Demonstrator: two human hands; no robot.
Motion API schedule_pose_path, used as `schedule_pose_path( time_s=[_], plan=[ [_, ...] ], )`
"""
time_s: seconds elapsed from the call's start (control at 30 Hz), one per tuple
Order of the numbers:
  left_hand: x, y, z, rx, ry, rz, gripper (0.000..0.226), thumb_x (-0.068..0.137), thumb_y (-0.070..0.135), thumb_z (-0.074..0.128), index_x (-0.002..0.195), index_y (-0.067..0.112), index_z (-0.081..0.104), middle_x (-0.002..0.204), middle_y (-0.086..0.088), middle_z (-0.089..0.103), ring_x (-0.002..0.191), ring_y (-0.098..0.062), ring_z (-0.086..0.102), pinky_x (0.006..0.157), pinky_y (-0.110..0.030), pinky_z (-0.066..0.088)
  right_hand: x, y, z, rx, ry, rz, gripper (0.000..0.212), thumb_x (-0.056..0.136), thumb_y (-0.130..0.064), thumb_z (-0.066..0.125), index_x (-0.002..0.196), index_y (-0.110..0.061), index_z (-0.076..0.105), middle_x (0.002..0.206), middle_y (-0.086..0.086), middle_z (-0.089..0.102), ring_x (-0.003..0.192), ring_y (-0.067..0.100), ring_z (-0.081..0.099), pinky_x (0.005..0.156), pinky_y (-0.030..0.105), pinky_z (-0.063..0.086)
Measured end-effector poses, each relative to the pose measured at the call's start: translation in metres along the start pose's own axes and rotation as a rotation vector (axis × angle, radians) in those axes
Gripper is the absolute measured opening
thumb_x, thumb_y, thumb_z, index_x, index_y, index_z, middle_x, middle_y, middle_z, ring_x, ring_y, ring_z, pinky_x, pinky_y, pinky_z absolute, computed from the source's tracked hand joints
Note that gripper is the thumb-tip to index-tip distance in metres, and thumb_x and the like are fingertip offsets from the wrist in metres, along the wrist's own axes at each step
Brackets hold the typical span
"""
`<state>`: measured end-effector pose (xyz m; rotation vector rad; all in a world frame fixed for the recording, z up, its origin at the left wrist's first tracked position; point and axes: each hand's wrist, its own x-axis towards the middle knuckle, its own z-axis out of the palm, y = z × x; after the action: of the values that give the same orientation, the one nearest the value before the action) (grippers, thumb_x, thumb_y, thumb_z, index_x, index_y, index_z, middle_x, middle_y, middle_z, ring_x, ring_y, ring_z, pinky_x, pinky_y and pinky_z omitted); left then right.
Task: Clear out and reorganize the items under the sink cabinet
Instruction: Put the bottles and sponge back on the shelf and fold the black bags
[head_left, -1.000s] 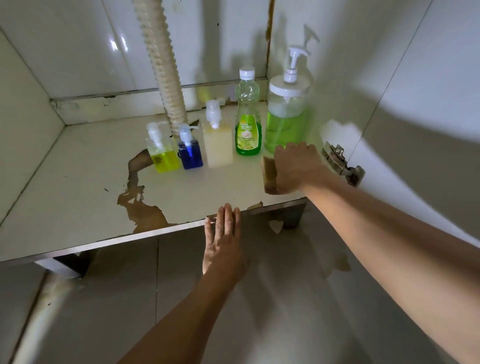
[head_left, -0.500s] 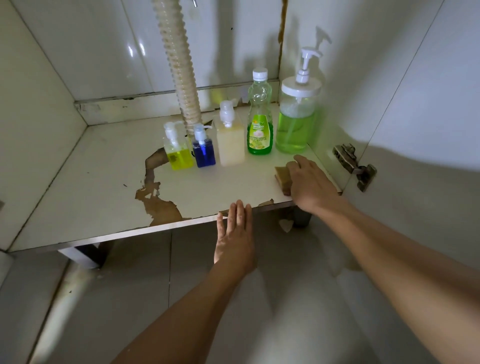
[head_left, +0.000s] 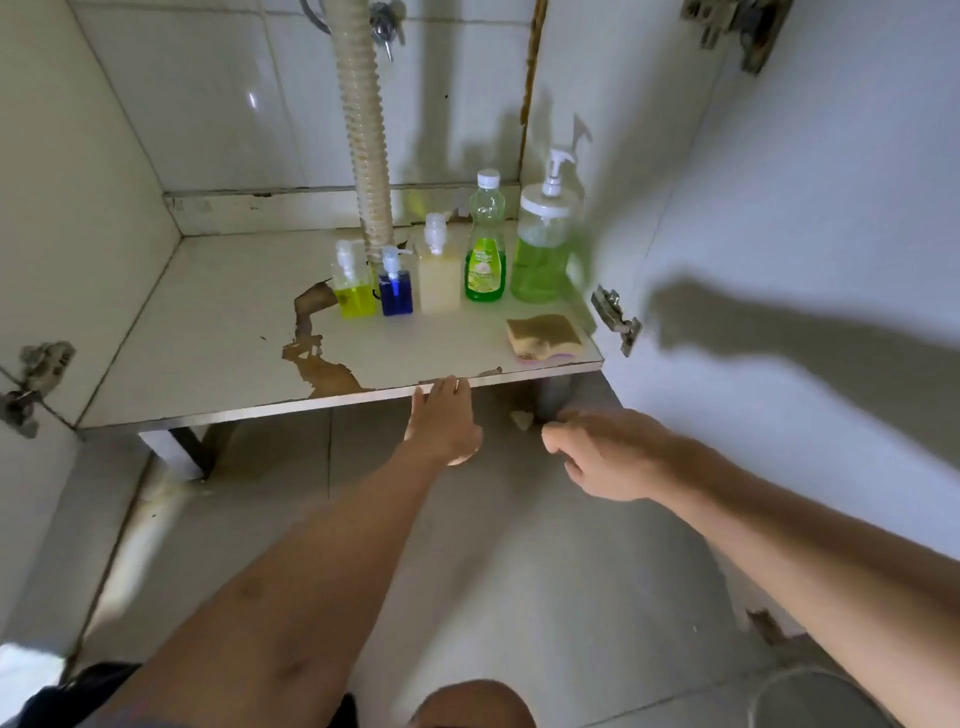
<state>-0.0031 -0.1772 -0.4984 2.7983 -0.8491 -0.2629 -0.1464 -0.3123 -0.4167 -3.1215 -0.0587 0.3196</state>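
Observation:
On the cabinet floor (head_left: 218, 332) stands a row of bottles: a small yellow pump bottle (head_left: 353, 288), a small blue pump bottle (head_left: 396, 285), a cream bottle (head_left: 439, 273), a green dish-soap bottle (head_left: 485, 244) and a large green pump dispenser (head_left: 543, 241). A brown sponge (head_left: 543, 336) lies flat at the front right corner. My left hand (head_left: 444, 421) rests with straight fingers on the shelf's front edge. My right hand (head_left: 605, 454) hovers below the shelf, fingers relaxed, holding nothing.
A corrugated drain hose (head_left: 363, 130) comes down behind the small bottles. The shelf's surface is peeled and brown (head_left: 322, 364) near the middle front. Door hinges sit at the left (head_left: 31, 379) and right (head_left: 615, 317). An open door (head_left: 805, 260) stands at the right; tiled floor lies below.
My right hand has let go of the sponge and drawn back off the shelf towards me. The sponge now lies uncovered at the front right corner. My left hand stays on the edge.

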Motion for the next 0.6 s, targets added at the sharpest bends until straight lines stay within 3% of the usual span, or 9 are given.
schedule_pose_path(
  time_s=[0.1, 0.17, 0.27, 0.37, 0.43, 0.6],
  plan=[
    [-0.027, 0.008, 0.015, -0.178, -0.004, -0.137, 0.041, 0.088, 0.025, 0.051, 0.128, 0.016, 0.053, 0.131, -0.008, 0.055, 0.118, -0.032, 0.053, 0.096, -0.036, 0.042, 0.013, -0.004, 0.031, 0.351, 0.154, 0.222, 0.026, 0.091, -0.018, 0.047, 0.114, -0.017, 0.059, 0.118, 0.002, 0.061, 0.106, 0.024, 0.059, 0.087, 0.031, 0.050],
    [-0.043, 0.007, 0.041, -0.190, -0.072, -0.213, 0.032, 0.089, 0.027, 0.049, 0.118, 0.020, 0.061, 0.122, -0.009, 0.061, 0.110, -0.033, 0.059, 0.088, -0.034, 0.046, 0.014, -0.008, 0.076, 0.536, 0.199, 0.320, 0.025, 0.091, -0.016, 0.049, 0.114, -0.015, 0.059, 0.116, 0.002, 0.062, 0.108, 0.022, 0.058, 0.086, 0.024, 0.045],
    [-0.067, 0.003, 0.082, -0.090, -0.153, -0.254, 0.029, 0.091, 0.028, 0.047, 0.114, 0.020, 0.063, 0.123, -0.010, 0.061, 0.111, -0.032, 0.059, 0.091, -0.036, 0.047, -0.006, -0.011, 0.157, 0.618, 0.061, 0.393, 0.031, 0.089, -0.015, 0.052, 0.119, -0.008, 0.054, 0.118, 0.011, 0.063, 0.111, 0.028, 0.058, 0.087, 0.025, 0.042],
    [-0.086, 0.007, 0.103, 0.008, -0.259, -0.276, 0.033, 0.092, 0.027, 0.048, 0.122, 0.018, 0.059, 0.131, -0.009, 0.054, 0.121, -0.031, 0.053, 0.098, -0.038, 0.043, -0.023, -0.016, 0.204, 0.806, -0.096, 0.581, 0.034, 0.090, -0.011, 0.050, 0.123, -0.005, 0.049, 0.124, 0.018, 0.059, 0.115, 0.031, 0.057, 0.087, 0.026, 0.043],
    [-0.095, 0.006, 0.103, 0.061, -0.321, -0.244, 0.034, 0.092, 0.027, 0.050, 0.123, 0.015, 0.058, 0.131, -0.009, 0.055, 0.124, -0.029, 0.051, 0.098, -0.037, 0.044, -0.013, -0.028, 0.209, 0.903, -0.140, 0.572, 0.035, 0.090, -0.010, 0.047, 0.124, -0.005, 0.049, 0.126, 0.018, 0.057, 0.115, 0.031, 0.055, 0.084, 0.026, 0.042],
    [-0.127, -0.021, 0.061, 0.197, -0.345, -0.281, 0.037, 0.096, 0.028, 0.046, 0.130, 0.014, 0.051, 0.136, -0.005, 0.051, 0.127, -0.025, 0.047, 0.100, -0.035, 0.040, 0.027, -0.055, 0.190, 0.919, -0.036, 0.373, 0.034, 0.088, -0.012, 0.050, 0.122, -0.009, 0.053, 0.126, 0.014, 0.059, 0.113, 0.029, 0.057, 0.082, 0.021, 0.040]
  ],
)
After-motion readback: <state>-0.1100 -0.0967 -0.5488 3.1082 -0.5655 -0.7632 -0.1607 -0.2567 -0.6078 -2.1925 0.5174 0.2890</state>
